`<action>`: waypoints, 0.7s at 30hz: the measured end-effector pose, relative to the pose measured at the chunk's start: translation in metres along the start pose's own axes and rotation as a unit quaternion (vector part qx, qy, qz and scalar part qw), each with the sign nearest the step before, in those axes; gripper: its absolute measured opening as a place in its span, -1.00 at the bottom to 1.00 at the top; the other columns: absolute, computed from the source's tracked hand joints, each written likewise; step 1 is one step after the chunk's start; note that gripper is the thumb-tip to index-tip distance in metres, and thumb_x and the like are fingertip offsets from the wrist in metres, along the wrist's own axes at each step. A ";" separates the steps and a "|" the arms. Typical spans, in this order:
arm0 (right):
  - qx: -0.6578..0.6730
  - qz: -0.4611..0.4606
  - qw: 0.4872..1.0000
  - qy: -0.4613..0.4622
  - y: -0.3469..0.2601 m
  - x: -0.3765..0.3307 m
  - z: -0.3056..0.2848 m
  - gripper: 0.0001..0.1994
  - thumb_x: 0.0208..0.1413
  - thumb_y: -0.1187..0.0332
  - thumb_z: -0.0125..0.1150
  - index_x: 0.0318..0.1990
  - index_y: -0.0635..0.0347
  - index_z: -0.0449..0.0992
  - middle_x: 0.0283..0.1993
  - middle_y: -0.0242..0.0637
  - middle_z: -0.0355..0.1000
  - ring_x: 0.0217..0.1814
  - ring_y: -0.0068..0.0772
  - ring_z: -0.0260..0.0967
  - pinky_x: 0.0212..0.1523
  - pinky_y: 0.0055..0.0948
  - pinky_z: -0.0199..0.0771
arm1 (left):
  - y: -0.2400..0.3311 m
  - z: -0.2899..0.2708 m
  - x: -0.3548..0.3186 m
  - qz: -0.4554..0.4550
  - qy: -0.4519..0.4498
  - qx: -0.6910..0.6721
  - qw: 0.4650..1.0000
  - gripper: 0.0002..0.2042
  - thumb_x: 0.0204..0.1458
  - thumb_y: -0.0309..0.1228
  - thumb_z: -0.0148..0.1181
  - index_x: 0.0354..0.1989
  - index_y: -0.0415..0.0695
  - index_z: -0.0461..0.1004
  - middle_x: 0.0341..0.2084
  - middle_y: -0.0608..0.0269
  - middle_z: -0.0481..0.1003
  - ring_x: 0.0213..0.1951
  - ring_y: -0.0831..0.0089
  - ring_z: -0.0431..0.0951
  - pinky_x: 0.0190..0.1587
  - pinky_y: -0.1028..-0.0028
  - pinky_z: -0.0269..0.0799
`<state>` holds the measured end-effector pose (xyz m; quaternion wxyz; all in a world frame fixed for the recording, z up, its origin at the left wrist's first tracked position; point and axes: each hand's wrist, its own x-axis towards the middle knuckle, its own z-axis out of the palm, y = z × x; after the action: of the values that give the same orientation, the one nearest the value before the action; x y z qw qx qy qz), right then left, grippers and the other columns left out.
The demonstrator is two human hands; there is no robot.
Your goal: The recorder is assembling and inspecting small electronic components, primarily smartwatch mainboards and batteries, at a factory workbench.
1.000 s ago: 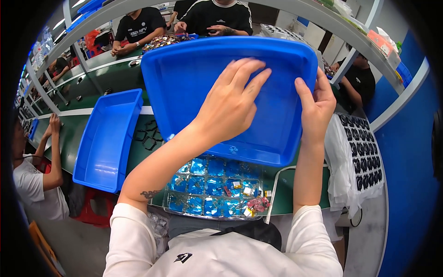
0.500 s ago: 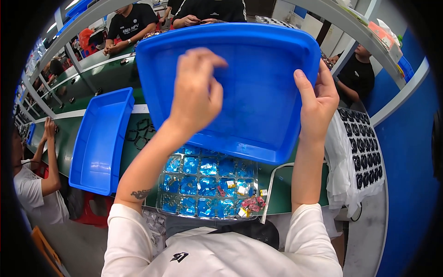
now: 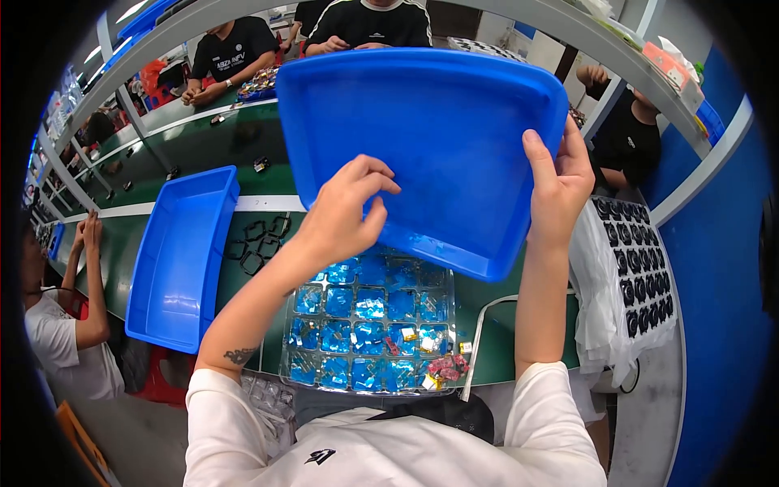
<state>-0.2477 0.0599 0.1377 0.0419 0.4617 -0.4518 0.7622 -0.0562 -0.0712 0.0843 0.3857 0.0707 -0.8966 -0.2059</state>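
The bench (image 3: 203, 154) is long and green, with other people seated along its far side and one at the left edge. Above its near part hangs the big blue tray (image 3: 430, 146), lifted clear of the surface and tilted, its low edge toward the person. A second blue tray (image 3: 182, 260) lies flat on the bench to the left, well apart from the first. Directly under the lifted tray's low edge sits a clear cell tray (image 3: 369, 325), its pockets filled with small blue-wrapped parts (image 3: 372, 307); a few loose bits lie at its near right corner. To the right, a white-covered stack carries black pieces (image 3: 641, 268).

The right hand (image 3: 556, 191) grips the lifted tray's right rim, thumb inside and fingers behind. The left hand (image 3: 341, 219) is curled with fingertips drawn together over the tray's lower left rim; whether it pinches something or touches the rim cannot be told.

The risk, as I judge it: the big tray seems carried mainly by one hand at one edge, so it could twist or slip and drop onto the cell tray, scattering the parts.
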 end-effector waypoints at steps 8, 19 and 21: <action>0.032 0.005 0.999 0.039 -0.007 0.001 0.001 -0.61 0.06 0.50 0.19 0.08 0.37 0.36 -0.16 -0.23 0.47 -0.20 -0.58 0.41 -0.16 -0.61 0.42 | -0.011 -0.002 0.016 -0.001 0.247 0.198 0.949 -0.63 -0.15 -0.59 0.06 -0.06 -0.25 0.37 -0.04 -0.06 0.29 0.01 0.03 0.28 0.08 0.19 0.20; 0.039 0.012 0.998 0.043 -0.008 -0.002 0.005 -0.62 0.06 0.51 0.18 0.05 0.37 0.36 -0.17 -0.22 0.47 -0.19 -0.57 0.41 -0.15 -0.61 0.42 | 0.034 0.028 0.005 0.069 0.110 0.128 0.983 -0.44 -0.12 -0.39 0.26 0.12 -0.19 0.29 0.03 -0.07 0.23 0.07 0.01 0.24 0.13 0.15 0.18; 0.048 0.017 0.998 0.043 -0.006 -0.003 0.004 -0.63 0.06 0.51 0.18 0.05 0.38 0.36 -0.16 -0.22 0.47 -0.19 -0.57 0.41 -0.15 -0.61 0.42 | 0.031 0.042 -0.008 0.116 0.031 0.091 0.989 -0.45 -0.15 -0.33 0.30 0.06 -0.21 0.32 -0.01 -0.06 0.25 0.06 0.02 0.26 0.10 0.15 0.23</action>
<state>-0.2405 0.0620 0.1404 0.0262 0.4219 -0.4208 0.8027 -0.0797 -0.0276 0.0660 0.4264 0.0077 -0.9014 -0.0752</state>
